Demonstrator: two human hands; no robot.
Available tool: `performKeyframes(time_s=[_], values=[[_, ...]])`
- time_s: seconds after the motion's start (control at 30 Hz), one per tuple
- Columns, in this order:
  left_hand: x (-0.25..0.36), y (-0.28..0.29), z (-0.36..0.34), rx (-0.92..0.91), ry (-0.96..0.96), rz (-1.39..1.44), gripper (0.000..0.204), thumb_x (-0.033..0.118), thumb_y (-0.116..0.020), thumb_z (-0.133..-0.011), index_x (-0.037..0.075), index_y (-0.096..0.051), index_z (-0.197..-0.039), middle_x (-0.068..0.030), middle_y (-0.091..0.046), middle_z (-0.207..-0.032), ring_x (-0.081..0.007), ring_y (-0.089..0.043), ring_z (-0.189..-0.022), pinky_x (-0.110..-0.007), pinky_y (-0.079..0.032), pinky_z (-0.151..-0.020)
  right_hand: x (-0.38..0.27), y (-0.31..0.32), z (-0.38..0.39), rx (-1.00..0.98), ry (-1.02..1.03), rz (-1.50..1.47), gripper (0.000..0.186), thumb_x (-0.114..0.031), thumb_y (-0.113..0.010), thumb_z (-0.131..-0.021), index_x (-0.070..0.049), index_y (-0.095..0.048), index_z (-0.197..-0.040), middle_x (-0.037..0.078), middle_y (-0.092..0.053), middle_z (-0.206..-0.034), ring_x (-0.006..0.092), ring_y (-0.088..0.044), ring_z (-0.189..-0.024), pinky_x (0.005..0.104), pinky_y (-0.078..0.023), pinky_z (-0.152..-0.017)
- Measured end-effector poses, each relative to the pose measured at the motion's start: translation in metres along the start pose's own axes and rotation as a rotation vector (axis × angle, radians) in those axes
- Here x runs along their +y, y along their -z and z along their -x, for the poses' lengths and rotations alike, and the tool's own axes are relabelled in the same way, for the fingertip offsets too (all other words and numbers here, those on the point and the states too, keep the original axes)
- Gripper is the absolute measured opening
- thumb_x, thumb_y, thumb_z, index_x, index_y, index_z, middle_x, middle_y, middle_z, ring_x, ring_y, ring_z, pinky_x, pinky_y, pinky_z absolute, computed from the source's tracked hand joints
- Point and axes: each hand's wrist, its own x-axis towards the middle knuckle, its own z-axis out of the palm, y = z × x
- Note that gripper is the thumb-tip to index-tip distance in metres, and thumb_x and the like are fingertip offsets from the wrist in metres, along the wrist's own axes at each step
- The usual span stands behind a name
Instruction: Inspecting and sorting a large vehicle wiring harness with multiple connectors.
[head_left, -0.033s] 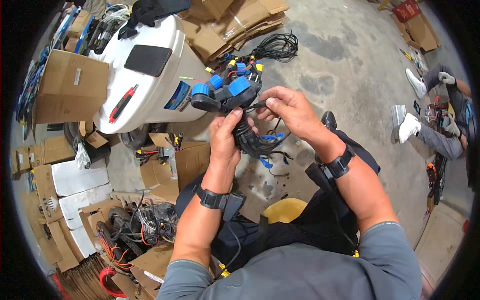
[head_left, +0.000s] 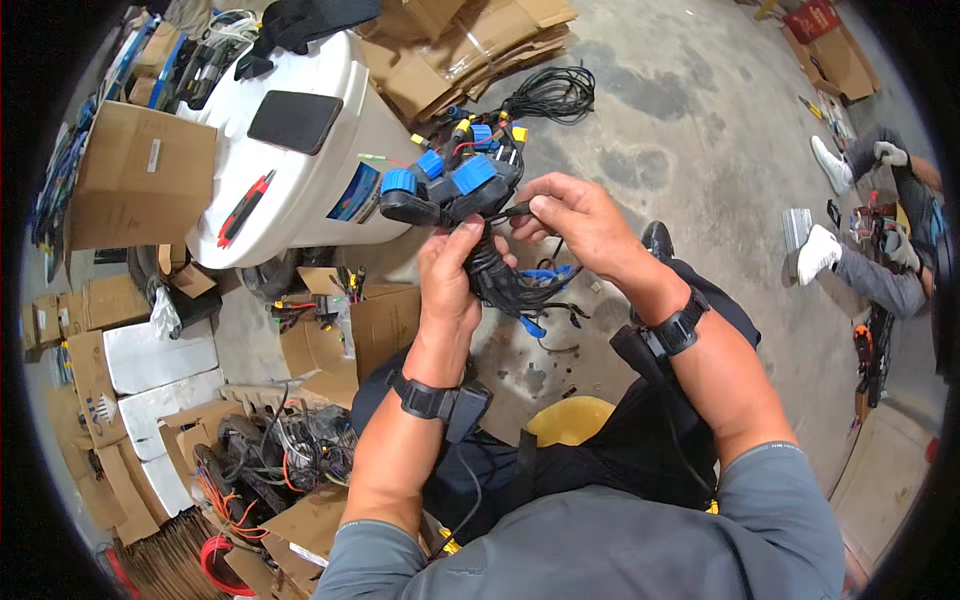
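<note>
A bundle of black cables (head_left: 494, 275) hangs in front of me, with my left hand (head_left: 450, 270) wrapped round its upper part, thumb on top. Above that hand, black housings with blue caps (head_left: 472, 175) and yellow-ended connectors (head_left: 519, 134) sit at the head of the bundle. Between thumb and fingers, my right hand (head_left: 575, 215) pinches a black cable end (head_left: 513, 210) close to the housings. Loose blue connectors (head_left: 532, 326) dangle at the lower end of the cables. My palm hides part of the bundle.
A white bucket (head_left: 300, 200) at the left carries a phone (head_left: 295, 120) and a red-black cutter (head_left: 246, 208) on its lid. Coiled black cable (head_left: 550, 95) lies on the floor ahead. Cardboard boxes (head_left: 145, 175) crowd the left. At the far right sits another person (head_left: 880, 265) wearing gloves.
</note>
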Motion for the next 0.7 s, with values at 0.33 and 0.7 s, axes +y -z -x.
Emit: performKeyframes(time_s=[0.33, 0.7], values=[[-0.002, 0.005, -0.002, -0.015, 0.038, 0.011, 0.025, 0.022, -0.055, -0.091, -0.001, -0.058, -0.099, -0.0117, -0.063, -0.073, -0.0203, -0.063, -0.059, -0.030, -0.055, -0.054, 0.035, -0.011, -0.009, -0.083, -0.124, -0.156, 0.019, -0.017, -0.054, -0.094, -0.002, -0.063, -0.102, 0.003, -0.064, -0.086, 0.0110, -0.059, -0.080, 0.0265, -0.048, -0.072], [0.006, 0.001, 0.004, -0.002, 0.012, -0.049, 0.017, 0.015, -0.060, -0.087, -0.002, -0.061, -0.090, -0.0105, -0.062, -0.067, -0.0186, -0.061, -0.054, -0.030, -0.054, -0.052, 0.002, 0.002, -0.009, -0.068, -0.110, 0.143, 0.017, -0.017, -0.064, -0.089, 0.000, -0.067, -0.089, 0.001, -0.064, -0.080, 0.0080, -0.055, -0.073, 0.0244, -0.045, -0.069]])
